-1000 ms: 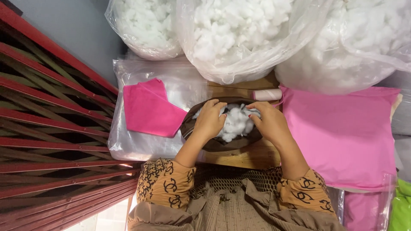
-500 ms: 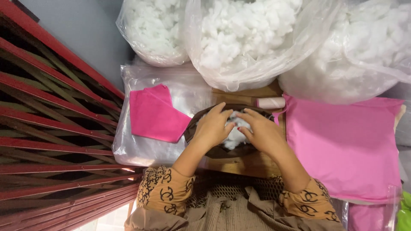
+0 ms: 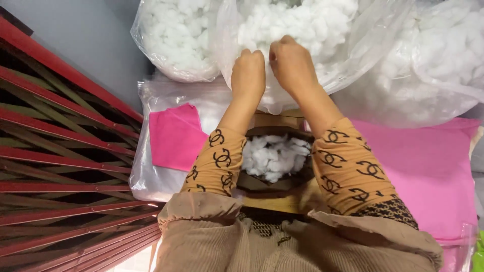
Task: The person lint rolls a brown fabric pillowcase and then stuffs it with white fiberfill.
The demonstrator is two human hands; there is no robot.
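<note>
Both hands, left hand (image 3: 248, 68) and right hand (image 3: 291, 63), are leaving the brown cover (image 3: 267, 182) and reaching into the middle stuffing bag (image 3: 302, 30).

Open gap between forearms above the stuffed brown cover (image 3: 267, 176) (bulging stuffing bags (image 3: 302, 50) crowding the far side)

Glossy clear plastic bag (image 3: 353, 45), fluffy white fibre stuffing (image 3: 297, 22), matt pink cloth (image 3: 174, 138), smooth wooden board (image 3: 275, 204)
</note>
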